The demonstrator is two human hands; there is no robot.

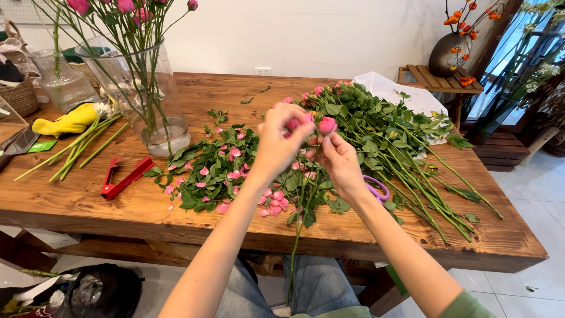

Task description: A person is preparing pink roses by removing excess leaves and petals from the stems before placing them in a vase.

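1. A broad wooden counter (pixel 176 218) stands against a white wall, over a pale tiled floor; dark bags lie on the floor under its near left edge.
2. On the counter stand a tall glass vase (pixel 154 100) of pink-flowered stems, a red stem tool (pixel 122 178), a yellow glove (pixel 66 122) and a few bare green stems (pixel 76 147).
3. A heap of stripped leaves and pink petals (pixel 215 171) lies at the middle, and a long pile of leafy rose stems (pixel 400 147) stretches to the right over white paper. Purple scissors (pixel 376 188) lie just beside the right wrist.
4. Both forearms reach up from the lower edge and meet above the middle of the counter.
5. The left hand (pixel 276 144) is curled, its fingertips pinched at a pink bloom (pixel 292 124); the exact grip is hidden.
6. The right hand (pixel 340 162) is closed around the rose stem just below a pink rose bud (pixel 327 125), thumb and fingers pinching it.
7. The bud stands between the two hands; its stem (pixel 297 235) hangs down past the counter's near edge toward the lap.
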